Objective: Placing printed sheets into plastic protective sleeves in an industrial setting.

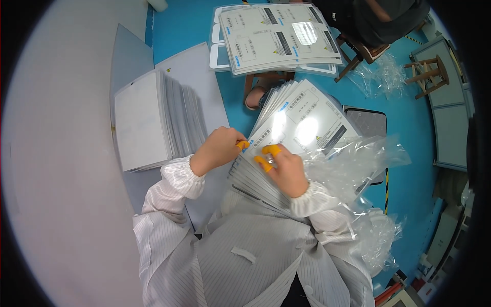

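Observation:
A fanned stack of printed panel sheets (302, 117) lies in front of me, white with blue and black print, glossy on top. At its left corner my left hand (220, 148) is closed in a pinch on the edge of the top sheet; an orange finger cot shows on it. Over the near part of the same sheet is my right hand (286, 171), its orange-capped thumb and finger apart. Whether any thin film lies between them is too fine to make out. Crumpled clear plastic film (353, 163) lies over the stack's right side, beside my right wrist.
A tall stack of white sheets (140, 123) stands left on a grey surface (197, 66). More printed sheets (281, 38) rest on a stool ahead. A seated person (378, 20) is at the far right. Wooden stool (427, 77) and loose plastic film (378, 77) are on the blue floor.

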`<act>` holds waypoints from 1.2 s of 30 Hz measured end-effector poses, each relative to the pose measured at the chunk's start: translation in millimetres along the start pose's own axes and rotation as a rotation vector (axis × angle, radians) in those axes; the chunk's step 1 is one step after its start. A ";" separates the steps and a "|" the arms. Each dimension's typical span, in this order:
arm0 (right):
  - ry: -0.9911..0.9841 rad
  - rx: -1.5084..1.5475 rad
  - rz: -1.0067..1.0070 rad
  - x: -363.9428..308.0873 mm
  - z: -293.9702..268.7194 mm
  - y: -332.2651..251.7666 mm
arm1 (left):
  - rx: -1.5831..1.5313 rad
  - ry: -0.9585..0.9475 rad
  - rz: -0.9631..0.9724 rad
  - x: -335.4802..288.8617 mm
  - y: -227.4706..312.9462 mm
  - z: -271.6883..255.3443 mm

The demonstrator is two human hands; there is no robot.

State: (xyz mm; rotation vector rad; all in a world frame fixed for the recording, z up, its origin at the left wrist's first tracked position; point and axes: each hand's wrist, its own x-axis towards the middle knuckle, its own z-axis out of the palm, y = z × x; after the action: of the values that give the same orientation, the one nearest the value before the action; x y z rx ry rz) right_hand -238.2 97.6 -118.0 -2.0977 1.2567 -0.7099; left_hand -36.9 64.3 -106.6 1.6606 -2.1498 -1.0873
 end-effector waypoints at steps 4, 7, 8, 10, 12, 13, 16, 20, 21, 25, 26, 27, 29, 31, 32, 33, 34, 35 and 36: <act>-0.058 -0.090 0.105 6.3 37.7 -18.9 | -0.293 -0.086 -0.155 -0.5 4.1 -13.0; 0.000 0.005 0.175 12.5 46.0 -12.2 | -0.310 -0.074 -0.136 -2.0 0.1 -12.0; -0.001 0.003 0.176 14.4 45.4 -9.3 | -0.324 -0.088 -0.130 -1.9 0.4 -12.8; 0.149 0.029 0.192 16.5 38.8 1.1 | -0.343 -0.097 -0.127 -2.2 -0.6 -11.8; 0.200 0.070 0.244 18.3 31.9 15.2 | -0.379 -0.120 -0.155 -1.6 -4.7 -9.4; 0.254 0.113 0.299 19.1 28.5 18.7 | -0.380 -0.119 -0.153 -1.9 -7.0 -8.8; 0.114 0.115 0.172 18.5 20.1 3.3 | -0.442 -0.119 -0.185 -2.1 -10.9 -7.7; -0.042 0.068 0.083 9.3 36.4 -2.1 | -0.589 -0.148 -0.264 -4.6 -4.9 -10.3; -0.076 0.040 0.111 8.1 39.1 -0.6 | -0.554 -0.147 -0.248 -5.3 -3.7 -10.4; 0.059 0.088 0.148 13.6 32.0 2.7 | -0.606 -0.148 -0.221 -4.8 -12.3 -6.4; 0.034 0.109 0.124 14.1 28.3 -2.7 | -0.586 -0.136 -0.218 -5.2 -12.6 -6.2; 0.011 0.131 0.100 14.8 26.5 -6.8 | -0.564 -0.125 -0.214 -4.7 -12.6 -6.4; -0.048 0.097 0.092 10.0 33.4 -10.0 | -0.533 -0.122 -0.209 -4.4 -8.5 -7.9; -0.107 0.064 0.087 7.5 39.1 -6.2 | -0.501 -0.123 -0.206 -4.7 -8.3 -8.3; -0.099 0.104 0.114 8.0 40.2 -0.4 | -0.523 -0.137 -0.197 -4.1 -10.2 -7.8; -0.094 0.143 0.141 8.7 39.9 2.9 | -0.547 -0.150 -0.190 -3.9 -11.3 -7.3; -0.094 0.143 0.141 9.1 38.9 3.3 | -0.547 -0.150 -0.190 -5.2 -11.3 -7.1; -0.076 0.182 0.144 9.8 36.9 2.3 | -0.588 -0.137 -0.159 -7.3 -11.0 -6.9; -0.058 0.221 0.145 10.8 34.9 1.5 | -0.630 -0.123 -0.128 -8.5 -11.4 -7.2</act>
State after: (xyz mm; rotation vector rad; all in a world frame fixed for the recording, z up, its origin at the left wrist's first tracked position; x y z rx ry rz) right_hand -210.4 94.7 -141.4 -1.8166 1.2255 -0.6850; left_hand -21.4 67.9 -106.9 1.4600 -1.5257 -1.7154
